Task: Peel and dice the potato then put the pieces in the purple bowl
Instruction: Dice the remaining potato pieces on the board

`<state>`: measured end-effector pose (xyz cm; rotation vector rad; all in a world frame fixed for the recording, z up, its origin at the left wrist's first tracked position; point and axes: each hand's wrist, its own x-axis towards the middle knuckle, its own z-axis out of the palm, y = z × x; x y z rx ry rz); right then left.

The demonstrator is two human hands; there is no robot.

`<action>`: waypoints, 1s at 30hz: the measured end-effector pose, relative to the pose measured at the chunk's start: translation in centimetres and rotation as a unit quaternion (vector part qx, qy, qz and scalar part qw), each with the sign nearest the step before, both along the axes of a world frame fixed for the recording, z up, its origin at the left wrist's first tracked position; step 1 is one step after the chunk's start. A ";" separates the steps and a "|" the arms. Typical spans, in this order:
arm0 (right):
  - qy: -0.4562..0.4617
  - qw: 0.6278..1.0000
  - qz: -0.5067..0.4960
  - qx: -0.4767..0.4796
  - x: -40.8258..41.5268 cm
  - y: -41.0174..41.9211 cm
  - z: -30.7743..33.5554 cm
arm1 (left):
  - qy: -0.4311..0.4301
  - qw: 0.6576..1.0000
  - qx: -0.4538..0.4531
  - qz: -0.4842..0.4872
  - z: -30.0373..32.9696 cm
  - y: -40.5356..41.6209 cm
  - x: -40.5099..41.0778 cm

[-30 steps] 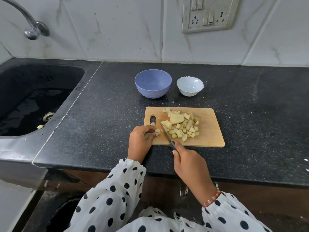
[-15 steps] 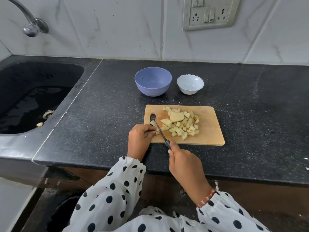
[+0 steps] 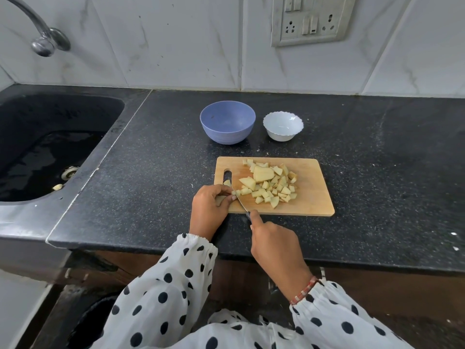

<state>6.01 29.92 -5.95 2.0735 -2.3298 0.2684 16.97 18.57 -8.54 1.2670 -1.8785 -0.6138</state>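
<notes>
A wooden cutting board (image 3: 312, 200) lies on the black counter with a heap of pale diced potato pieces (image 3: 270, 183) on it, a few of them large. At the board's front left corner my left hand (image 3: 208, 209) holds a small potato piece (image 3: 221, 199) under curled fingers. My right hand (image 3: 274, 244) grips the knife (image 3: 241, 201), whose blade slants across the board edge right beside the left fingertips. The purple bowl (image 3: 227, 122) stands behind the board and looks empty.
A white scalloped bowl (image 3: 283, 125) stands right of the purple one. A black sink (image 3: 47, 144) with a tap (image 3: 42, 39) fills the left side. A switch panel (image 3: 310, 18) is on the tiled wall. Bare black counter (image 3: 392, 157) stretches to the right.
The knife blade has shifted left, from the side of the diced heap to the small piece at my left fingertips. My left hand has stayed at the board's corner.
</notes>
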 end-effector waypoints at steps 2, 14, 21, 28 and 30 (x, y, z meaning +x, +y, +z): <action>0.040 0.999 -0.004 0.005 -0.1 0.2 -0.1 | -0.008 1.000 -0.014 -0.005 0.0 0.1 0.1; 0.079 0.997 -0.003 -0.027 -1.0 0.4 -0.5 | -0.018 0.999 -0.048 -0.016 -0.1 0.2 -0.1; -0.130 0.990 -0.023 -0.052 -2.1 0.2 0.5 | -0.020 0.999 -0.026 -0.010 0.2 0.4 0.0; -0.424 0.889 -0.120 -0.120 -3.4 -0.3 0.5 | -0.003 0.996 -0.049 -0.077 0.5 1.4 -1.8; -0.435 0.883 -0.118 -0.131 -3.7 -0.4 0.7 | -0.001 0.995 -0.056 -0.081 0.5 1.6 -2.6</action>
